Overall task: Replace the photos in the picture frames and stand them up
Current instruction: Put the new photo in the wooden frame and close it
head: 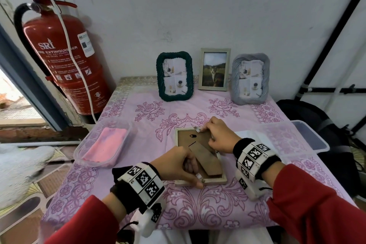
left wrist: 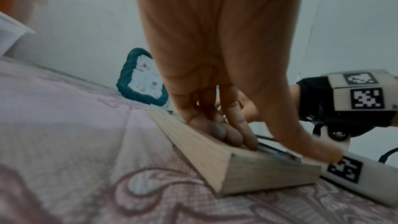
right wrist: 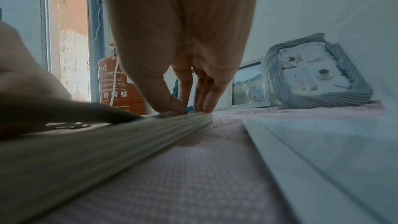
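A light wooden picture frame (head: 215, 180) lies face down on the pink tablecloth, its brown backboard (head: 184, 138) and stand leg (head: 206, 159) facing up. My left hand (head: 190, 172) rests on its near left part. The fingers (left wrist: 237, 135) press inside the rim (left wrist: 215, 159) and the thumb lies by a small clip on the near edge. My right hand (head: 208, 134) is at the far right corner, fingertips (right wrist: 206, 106) pressing on the rim (right wrist: 129, 135) beside another clip. A dark green frame (head: 174, 76), a pale frame with a cat photo (head: 214, 69) and a grey frame (head: 250, 78) stand against the wall.
A clear tub with a pink cloth (head: 103, 144) sits at the table's left edge. A clear plastic lid (head: 309, 136) lies at the right edge. A red fire extinguisher (head: 65, 55) hangs left of the table and a black bag (head: 316, 121) sits to the right.
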`<state>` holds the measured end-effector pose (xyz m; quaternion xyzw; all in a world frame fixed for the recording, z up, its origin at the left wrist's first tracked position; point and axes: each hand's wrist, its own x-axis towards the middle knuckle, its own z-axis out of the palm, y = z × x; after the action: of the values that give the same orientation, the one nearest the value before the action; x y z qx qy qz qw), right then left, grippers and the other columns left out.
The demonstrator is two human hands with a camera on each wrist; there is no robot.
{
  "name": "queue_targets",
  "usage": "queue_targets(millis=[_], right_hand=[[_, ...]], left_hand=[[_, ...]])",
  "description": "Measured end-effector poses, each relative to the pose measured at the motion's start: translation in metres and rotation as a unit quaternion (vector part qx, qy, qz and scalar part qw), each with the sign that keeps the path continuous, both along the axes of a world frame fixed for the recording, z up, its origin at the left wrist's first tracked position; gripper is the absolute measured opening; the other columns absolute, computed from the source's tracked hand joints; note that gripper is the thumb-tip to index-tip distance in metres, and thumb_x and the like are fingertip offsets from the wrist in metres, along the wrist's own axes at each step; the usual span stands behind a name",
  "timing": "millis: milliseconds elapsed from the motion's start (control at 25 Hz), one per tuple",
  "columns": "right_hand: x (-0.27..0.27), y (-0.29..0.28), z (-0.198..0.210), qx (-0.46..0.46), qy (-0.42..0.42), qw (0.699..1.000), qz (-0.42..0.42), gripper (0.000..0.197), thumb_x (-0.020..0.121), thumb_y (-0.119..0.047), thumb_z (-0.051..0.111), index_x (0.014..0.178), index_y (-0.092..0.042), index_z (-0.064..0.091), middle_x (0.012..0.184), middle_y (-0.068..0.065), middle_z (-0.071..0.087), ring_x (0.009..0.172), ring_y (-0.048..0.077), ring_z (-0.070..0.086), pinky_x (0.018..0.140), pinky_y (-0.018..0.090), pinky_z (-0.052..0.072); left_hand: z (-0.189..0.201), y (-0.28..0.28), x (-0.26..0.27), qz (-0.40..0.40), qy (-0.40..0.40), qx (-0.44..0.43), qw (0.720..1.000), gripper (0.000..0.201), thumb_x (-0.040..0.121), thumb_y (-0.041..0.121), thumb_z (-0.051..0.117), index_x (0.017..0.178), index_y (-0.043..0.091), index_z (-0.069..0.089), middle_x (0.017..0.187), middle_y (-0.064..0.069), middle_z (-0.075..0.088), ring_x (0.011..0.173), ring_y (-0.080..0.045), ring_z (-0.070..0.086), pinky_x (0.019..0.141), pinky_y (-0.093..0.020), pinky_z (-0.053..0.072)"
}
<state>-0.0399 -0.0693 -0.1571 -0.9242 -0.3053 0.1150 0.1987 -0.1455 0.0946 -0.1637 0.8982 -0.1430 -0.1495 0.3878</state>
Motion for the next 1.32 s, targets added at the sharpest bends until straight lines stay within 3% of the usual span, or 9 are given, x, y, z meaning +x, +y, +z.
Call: queue_targets(millis=[280, 520, 760, 880, 960, 1080, 1200, 1320], right_hand=[[0.002, 0.001, -0.003, 0.006, -0.004, 1.0, -0.009, 0.043, 0.08, 0.003, 0.048, 0.12, -0.009, 0.056, 0.121, 0.011, 0.041, 0.117, 0.023, 0.038, 0.096, 0.025, 0.037], [0.002, 0.001, -0.003, 0.012, 0.001, 1.0, -0.006, 0.043, 0.079, 0.004, 0.049, 0.119, -0.011, 0.058, 0.12, 0.011, 0.041, 0.117, 0.024, 0.037, 0.098, 0.027, 0.037], [0.0, 0.002, -0.003, 0.002, -0.005, 1.0, -0.006, 0.044, 0.08, 0.004, 0.048, 0.12, -0.012, 0.057, 0.122, 0.01, 0.04, 0.117, 0.024, 0.036, 0.097, 0.028, 0.037], [-0.001, 0.001, -0.002, -0.002, -0.003, 1.0, -0.007, 0.044, 0.081, 0.003, 0.047, 0.122, -0.012, 0.056, 0.124, 0.011, 0.041, 0.118, 0.025, 0.036, 0.098, 0.028, 0.035], [-0.002, 0.001, 0.0, -0.006, 0.004, 1.0, -0.008, 0.043, 0.083, 0.001, 0.048, 0.125, -0.009, 0.054, 0.126, 0.011, 0.042, 0.121, 0.025, 0.036, 0.101, 0.027, 0.033], [-0.005, 0.002, 0.005, 0.009, 0.025, 1.0, -0.015, 0.045, 0.084, -0.002, 0.05, 0.129, -0.007, 0.048, 0.129, 0.013, 0.043, 0.124, 0.025, 0.038, 0.103, 0.027, 0.033], [-0.015, 0.005, 0.007, 0.042, 0.018, 0.999, -0.011, 0.041, 0.084, -0.003, 0.051, 0.125, -0.01, 0.053, 0.123, 0.013, 0.045, 0.119, 0.024, 0.042, 0.097, 0.025, 0.034], [-0.028, 0.008, 0.004, 0.046, 0.029, 0.998, 0.019, 0.033, 0.085, -0.004, 0.052, 0.116, -0.012, 0.06, 0.118, 0.011, 0.046, 0.112, 0.021, 0.045, 0.087, 0.019, 0.032]], left_hand=[[-0.006, 0.004, -0.005, 0.006, -0.011, -0.054, 0.998, 0.028, 0.062, 0.015, 0.087, 0.083, 0.004, 0.072, 0.065, 0.011, 0.061, 0.058, 0.007, 0.056, 0.057, -0.006, 0.041], [-0.006, 0.003, -0.006, -0.013, -0.018, -0.072, 0.997, 0.032, 0.066, 0.009, 0.083, 0.094, 0.0, 0.072, 0.086, -0.007, 0.069, 0.064, 0.011, 0.057, 0.062, -0.004, 0.041], [-0.004, 0.002, -0.008, -0.011, -0.028, -0.07, 0.997, 0.033, 0.065, 0.01, 0.083, 0.095, 0.001, 0.073, 0.082, 0.011, 0.065, 0.067, 0.015, 0.057, 0.064, -0.001, 0.04], [0.001, 0.004, -0.009, 0.042, -0.055, -0.051, 0.996, 0.027, 0.068, 0.019, 0.083, 0.091, 0.008, 0.073, 0.077, 0.013, 0.065, 0.065, 0.008, 0.058, 0.062, -0.005, 0.042], [0.004, 0.01, -0.005, 0.131, -0.1, -0.034, 0.986, 0.017, 0.075, 0.023, 0.078, 0.088, 0.014, 0.072, 0.073, 0.013, 0.063, 0.065, 0.001, 0.056, 0.06, -0.006, 0.041], [0.003, 0.021, 0.0, 0.262, -0.124, 0.011, 0.957, 0.021, 0.082, 0.024, 0.069, 0.1, 0.014, 0.064, 0.08, 0.004, 0.063, 0.075, -0.009, 0.056, 0.069, -0.015, 0.042], [-0.008, 0.026, -0.001, 0.276, -0.044, 0.094, 0.956, 0.046, 0.083, 0.036, 0.066, 0.119, 0.008, 0.056, 0.103, -0.007, 0.061, 0.095, -0.018, 0.057, 0.084, -0.026, 0.046], [-0.015, 0.025, -0.004, 0.275, -0.027, 0.109, 0.955, 0.048, 0.081, 0.038, 0.068, 0.118, 0.009, 0.059, 0.103, -0.007, 0.057, 0.101, -0.021, 0.055, 0.092, -0.032, 0.047]])
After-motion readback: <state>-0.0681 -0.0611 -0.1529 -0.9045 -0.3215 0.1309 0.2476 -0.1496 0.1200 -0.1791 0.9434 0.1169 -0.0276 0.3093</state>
